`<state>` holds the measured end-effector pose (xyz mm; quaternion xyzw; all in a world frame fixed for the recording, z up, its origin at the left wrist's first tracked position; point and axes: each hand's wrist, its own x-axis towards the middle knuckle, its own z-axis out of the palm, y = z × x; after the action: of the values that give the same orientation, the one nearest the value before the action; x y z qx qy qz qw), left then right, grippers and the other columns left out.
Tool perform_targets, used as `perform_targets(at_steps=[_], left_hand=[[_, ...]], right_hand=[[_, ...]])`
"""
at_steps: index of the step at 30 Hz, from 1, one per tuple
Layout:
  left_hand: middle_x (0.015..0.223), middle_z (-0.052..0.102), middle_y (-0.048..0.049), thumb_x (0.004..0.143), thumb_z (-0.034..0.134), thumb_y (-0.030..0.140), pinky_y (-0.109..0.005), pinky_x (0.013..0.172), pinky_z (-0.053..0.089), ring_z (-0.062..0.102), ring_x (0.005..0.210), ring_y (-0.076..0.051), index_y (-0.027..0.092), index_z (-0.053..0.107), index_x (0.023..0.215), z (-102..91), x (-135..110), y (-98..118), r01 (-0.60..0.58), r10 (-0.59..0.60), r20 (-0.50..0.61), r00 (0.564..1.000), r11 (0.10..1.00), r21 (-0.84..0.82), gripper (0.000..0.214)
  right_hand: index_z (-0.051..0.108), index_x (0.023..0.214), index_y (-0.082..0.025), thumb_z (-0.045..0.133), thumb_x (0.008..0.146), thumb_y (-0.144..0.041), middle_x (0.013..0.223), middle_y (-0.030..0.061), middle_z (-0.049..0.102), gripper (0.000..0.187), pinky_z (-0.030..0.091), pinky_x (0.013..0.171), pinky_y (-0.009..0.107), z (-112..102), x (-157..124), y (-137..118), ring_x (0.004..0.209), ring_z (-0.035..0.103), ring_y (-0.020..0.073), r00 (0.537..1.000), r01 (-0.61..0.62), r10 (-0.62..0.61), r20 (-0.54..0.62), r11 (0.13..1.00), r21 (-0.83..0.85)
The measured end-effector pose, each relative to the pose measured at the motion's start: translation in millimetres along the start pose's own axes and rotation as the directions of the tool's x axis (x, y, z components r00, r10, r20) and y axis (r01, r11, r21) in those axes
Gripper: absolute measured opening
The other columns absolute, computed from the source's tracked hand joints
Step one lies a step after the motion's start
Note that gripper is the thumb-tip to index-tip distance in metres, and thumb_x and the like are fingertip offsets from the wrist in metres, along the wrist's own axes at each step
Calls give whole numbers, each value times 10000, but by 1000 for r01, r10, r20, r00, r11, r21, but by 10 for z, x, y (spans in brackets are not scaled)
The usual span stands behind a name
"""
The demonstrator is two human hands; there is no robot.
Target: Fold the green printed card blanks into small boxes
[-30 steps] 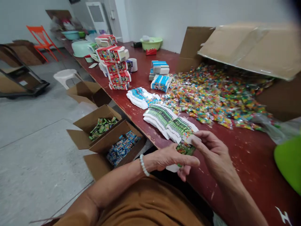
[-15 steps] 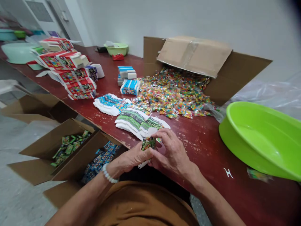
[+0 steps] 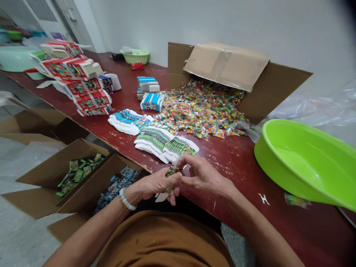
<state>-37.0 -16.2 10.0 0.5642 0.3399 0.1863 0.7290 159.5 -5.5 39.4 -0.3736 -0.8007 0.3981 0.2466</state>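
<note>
My left hand (image 3: 155,184) is closed around a small green printed carton (image 3: 171,170), holding it tilted over the table's front edge. A pale flap sticks out below my left fingers. My right hand (image 3: 207,175) bends its index finger and thumb at the carton's upper end, pinching there; its fingertips partly cover the top. Just beyond my hands lies a fanned stack of flat green cartons (image 3: 155,139), with a fanned stack of flat blue cartons (image 3: 129,121) to its left. Wrapped candies (image 3: 203,111) are heaped behind them.
The candies spill from a cardboard box (image 3: 226,65). A lime green basin (image 3: 260,148) stands at right, near a candy packet (image 3: 296,200). Red display boxes (image 3: 89,87) are stacked at left. Below the table, open boxes hold green cartons (image 3: 79,172) and blue cartons (image 3: 118,185).
The carton has tipped over and is more covered by my fingers. My right hand has moved slightly, its index finger now curled over the carton's top end. The view has shifted a little.
</note>
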Motion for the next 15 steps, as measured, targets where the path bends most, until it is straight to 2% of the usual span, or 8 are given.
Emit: perform_targets(at_steps=[3,5,7,9,11,12,14,15], left_hand=[[582,601,-6,748,530,801,-245,537,415,599,516,-144,161,568,789,23,35,48,16,-20,40,999,996,90,642],[582,608,9,756,589,740,-232,522,413,601,524,-141,174,554,829,37,51,82,21,-23,19,1000,992,124,571],[585,613,19,729,690,629,-221,488,409,592,493,-131,180,539,813,51,63,103,62,-64,18,998,993,96,481],[576,607,20,685,757,504,-217,450,402,573,440,-121,174,531,744,68,76,109,86,-86,22,996,996,39,403],[524,559,37,659,772,412,-210,414,388,535,389,-106,171,515,659,93,98,104,51,-49,-77,996,998,25,352],[497,528,48,664,766,391,-206,403,383,516,374,-99,171,513,636,107,114,98,16,-9,-157,988,999,38,337],[477,504,54,690,747,385,-203,390,384,491,372,-94,166,539,637,132,148,78,-50,64,-301,951,997,52,307],[499,525,46,705,740,391,-206,396,396,499,390,-99,160,567,668,141,163,64,-77,84,-347,934,996,32,290]], right_hand=[[610,861,-181,700,821,-243,700,-44,595,117,362,564,210,-66,14,12,584,488,86,991,-94,91,98,995,32],[608,807,-175,676,839,-247,679,-39,580,104,366,577,219,-107,25,9,610,504,99,981,-115,113,158,993,2],[599,799,-174,656,850,-240,682,-36,568,102,369,577,224,-134,36,12,619,503,103,975,-95,94,203,995,-5],[586,818,-176,649,854,-242,689,-37,563,99,378,567,222,-121,48,28,613,501,103,979,-62,46,199,995,74],[593,820,-179,659,848,-245,714,-25,589,97,413,599,230,-47,56,56,649,532,113,998,-3,-7,67,989,148],[606,827,-183,675,832,-241,750,-12,611,91,434,632,241,12,58,72,690,555,125,998,26,-16,-66,989,149],[635,877,-198,740,761,-247,848,14,638,163,464,678,269,161,58,104,758,580,149,928,18,24,-372,994,109],[643,912,-205,764,735,-272,861,19,638,225,475,666,278,238,57,121,747,583,156,881,-27,86,-466,991,132]])
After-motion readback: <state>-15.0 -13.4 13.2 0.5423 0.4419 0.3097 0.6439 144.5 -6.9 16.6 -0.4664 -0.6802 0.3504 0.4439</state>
